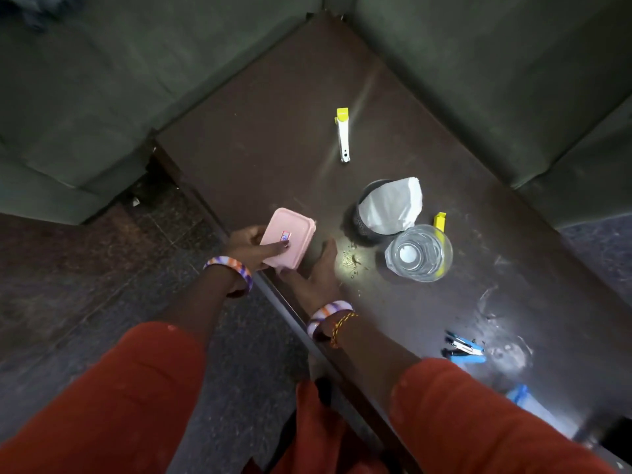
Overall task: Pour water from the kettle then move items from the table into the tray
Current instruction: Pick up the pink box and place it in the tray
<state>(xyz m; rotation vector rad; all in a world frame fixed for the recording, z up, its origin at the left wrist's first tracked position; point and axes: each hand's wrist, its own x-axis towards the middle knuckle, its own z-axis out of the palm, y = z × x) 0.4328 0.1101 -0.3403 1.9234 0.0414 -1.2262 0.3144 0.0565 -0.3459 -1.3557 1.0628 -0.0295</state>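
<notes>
A pink lidded box [290, 234] with a small sticker on top sits tilted at the near left edge of the dark brown table [273, 138]. My left hand [248, 249] grips its left side, the index finger lying across the lid. To the right of the box, my right hand [318, 278] lies flat on the table, its fingers reaching under the box's near corner and its thumb pointing away. A clear glass [419, 253] holding water stands right of my hands. No kettle or tray is in view.
A black mesh cup [364, 213] holding white paper [393, 203] stands behind the glass, a yellow clip [439, 221] beside it. A white and yellow tool [343, 135] lies farther back. A blue stapler [465, 348] and a blue-capped item [518, 395] lie near right. Green sofas [102, 97] surround the table.
</notes>
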